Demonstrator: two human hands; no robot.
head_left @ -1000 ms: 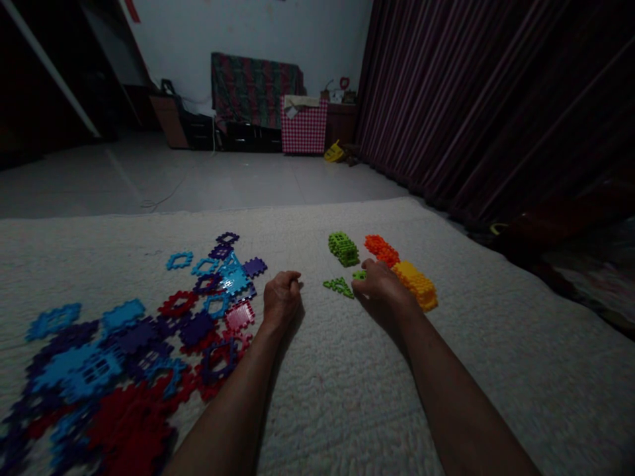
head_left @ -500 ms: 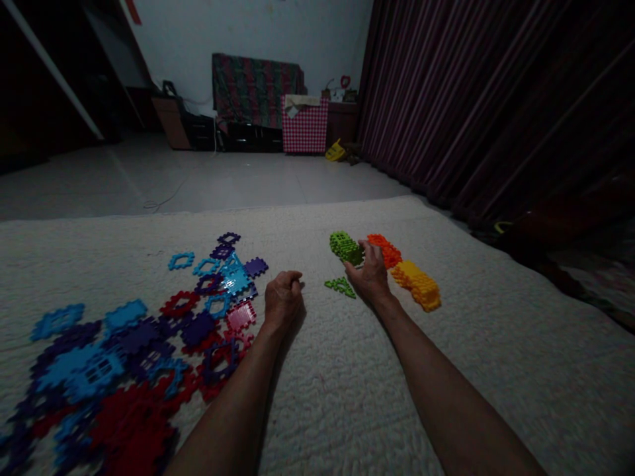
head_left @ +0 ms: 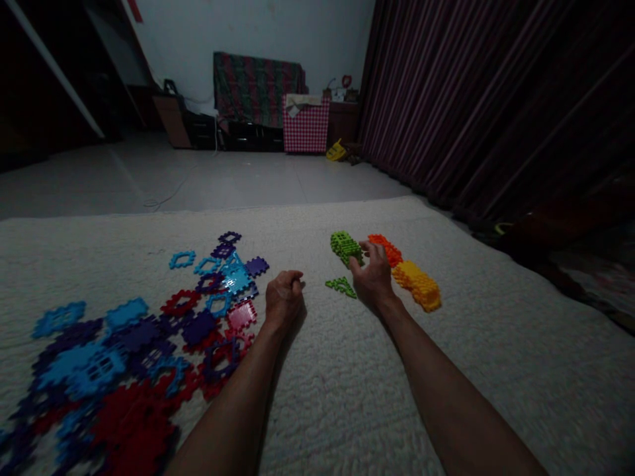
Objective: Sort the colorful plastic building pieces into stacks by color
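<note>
My right hand (head_left: 373,270) is at the near right end of a row of stacked green plastic tiles (head_left: 344,246). Its thumb and fingers are spread apart, and whether the fingertips touch the tiles I cannot tell. Just below lies a single green triangular tile (head_left: 340,285), flat on the quilted mat. To the right of the hand are stacked orange tiles (head_left: 385,249) and stacked yellow tiles (head_left: 417,284). My left hand (head_left: 284,296) rests on the mat with its fingers curled in, and nothing shows in it.
On the left is a loose spread of blue tiles (head_left: 94,370), purple tiles (head_left: 198,328) and red tiles (head_left: 133,423). The pale mat (head_left: 322,390) lies under everything. Farther off stand a cloth-covered cabinet (head_left: 258,92) and a checked box (head_left: 305,125); a dark curtain (head_left: 426,99) hangs at right.
My right hand has shifted slightly to the right, its thumb drawing away from the green triangular tile. My left hand and the tiles look unmoved.
</note>
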